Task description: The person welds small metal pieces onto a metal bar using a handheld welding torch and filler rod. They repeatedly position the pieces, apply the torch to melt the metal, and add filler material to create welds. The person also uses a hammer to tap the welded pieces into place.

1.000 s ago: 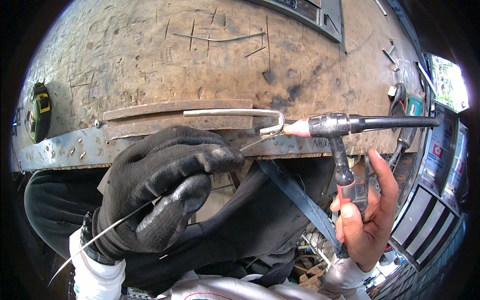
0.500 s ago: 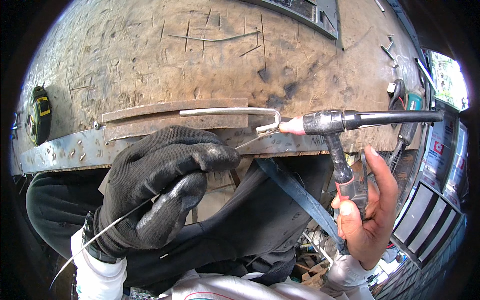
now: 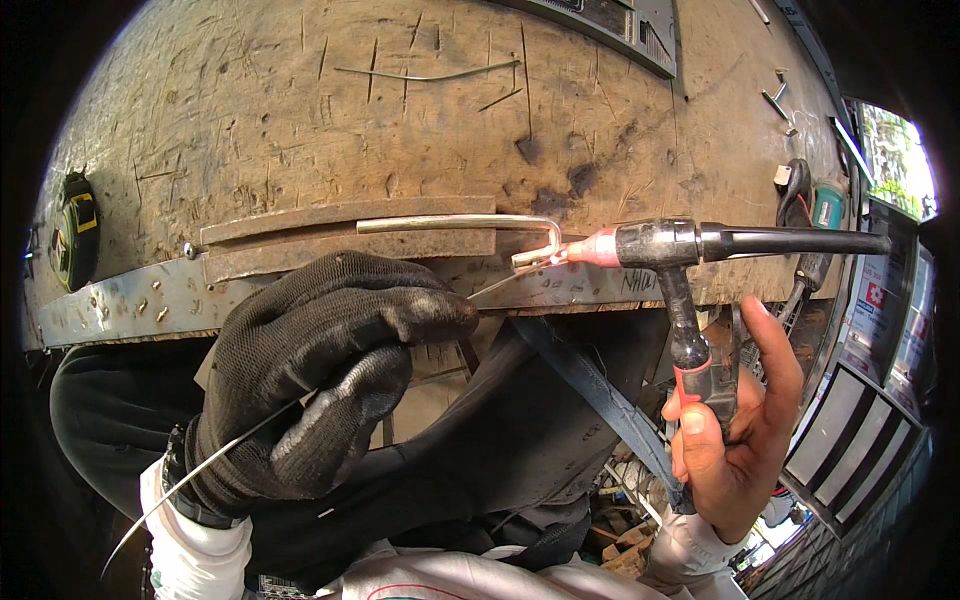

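My left hand [image 3: 320,370], in a black work glove, pinches a thin filler rod [image 3: 215,458]. The rod's tail curves down past the wrist; its tip points at the hooked end of a bent metal rod [image 3: 450,222]. Two rusty flat bars [image 3: 300,258] lie under and beside that bent rod at the bench edge. My bare right hand [image 3: 745,450] is closed round the handle of a TIG welding torch [image 3: 655,246], index finger raised along its lever. At the hook the torch's nozzle [image 3: 597,248] is lit pinkish. Whether it touches the hook, I cannot tell.
A steel strip [image 3: 130,303] runs along the wooden bench's [image 3: 250,120] near edge. On the bench are a tape measure [image 3: 82,232] at left, a loose thin rod [image 3: 430,78], a grey metal frame [image 3: 655,50] and a teal power tool [image 3: 828,207] at right.
A pinkish glow now lights the nozzle and the hook end. The torch and right hand have shifted very slightly right; the left hand is almost still.
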`<state>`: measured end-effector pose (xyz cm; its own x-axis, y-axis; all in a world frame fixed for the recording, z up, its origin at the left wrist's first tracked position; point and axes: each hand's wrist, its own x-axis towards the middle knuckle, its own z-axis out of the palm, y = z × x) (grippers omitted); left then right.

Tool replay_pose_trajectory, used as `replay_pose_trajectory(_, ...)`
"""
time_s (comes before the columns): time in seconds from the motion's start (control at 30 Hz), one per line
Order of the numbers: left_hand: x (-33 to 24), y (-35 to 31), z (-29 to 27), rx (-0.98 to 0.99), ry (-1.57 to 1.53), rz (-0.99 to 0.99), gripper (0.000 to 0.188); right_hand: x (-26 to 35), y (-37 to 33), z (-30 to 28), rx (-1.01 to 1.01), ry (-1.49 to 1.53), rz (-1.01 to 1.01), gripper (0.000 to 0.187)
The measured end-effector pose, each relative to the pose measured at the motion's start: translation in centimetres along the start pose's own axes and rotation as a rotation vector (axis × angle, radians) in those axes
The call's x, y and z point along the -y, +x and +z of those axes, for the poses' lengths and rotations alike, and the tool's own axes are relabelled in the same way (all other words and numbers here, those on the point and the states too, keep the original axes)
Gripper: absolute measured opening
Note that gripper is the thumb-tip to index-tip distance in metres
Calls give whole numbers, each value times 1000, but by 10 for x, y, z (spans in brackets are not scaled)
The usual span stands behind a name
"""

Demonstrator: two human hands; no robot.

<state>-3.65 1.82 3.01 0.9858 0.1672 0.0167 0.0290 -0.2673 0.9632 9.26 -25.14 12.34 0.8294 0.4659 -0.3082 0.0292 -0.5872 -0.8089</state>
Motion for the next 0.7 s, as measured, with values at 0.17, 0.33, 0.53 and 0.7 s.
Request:
replay_pose_trajectory(0.17, 0, 1, -1, 10, 24, -2, 43, 0, 1, 0, 43, 7, 23, 70)
replay_pose_trajectory(0.33, -1, 1, 0, -9, 5, -1, 43, -2, 0, -1, 45, -27, -8, 70)
replay_pose_trajectory(0.53, -2, 3, -1, 6, 26, 22, 41, -11, -1, 0, 32, -34, -66, 72)
replay_pose_trajectory(0.7, 4, -2, 3, -3, 0, 32, 41, -12, -4, 2, -2, -45, -54, 71)
